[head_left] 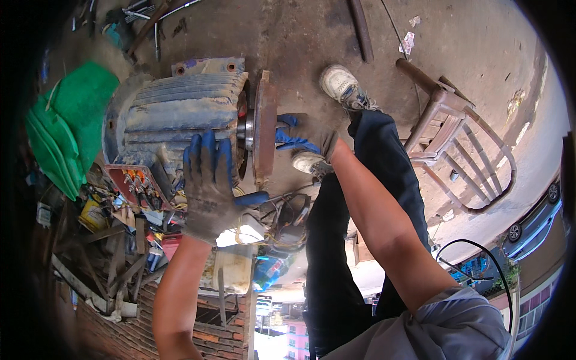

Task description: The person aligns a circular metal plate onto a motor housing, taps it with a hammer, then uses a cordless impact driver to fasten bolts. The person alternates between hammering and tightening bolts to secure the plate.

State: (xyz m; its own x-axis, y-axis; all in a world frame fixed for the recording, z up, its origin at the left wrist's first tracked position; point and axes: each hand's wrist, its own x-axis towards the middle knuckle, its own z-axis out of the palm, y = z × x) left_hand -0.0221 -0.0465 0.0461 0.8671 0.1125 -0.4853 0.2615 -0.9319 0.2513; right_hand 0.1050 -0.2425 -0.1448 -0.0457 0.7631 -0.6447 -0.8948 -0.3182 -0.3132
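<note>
A gloved left hand (209, 195), fingers slightly spread and thumb out, lies over the motor (180, 111), well in from the right edge of the floor (294, 36), while the right hand (309, 135), thumb and fingers apart, meets the rusty plate (265, 126); whether its fingertips press is hard to tell. Good handling likely calls for a firm left palm against rocking, even pressure keeping the plate square to the shaft (249, 132), and fingers clear of the gap. No lettering is legible on the motor; a paper scrap's (408, 43) print is too small to read.
</note>
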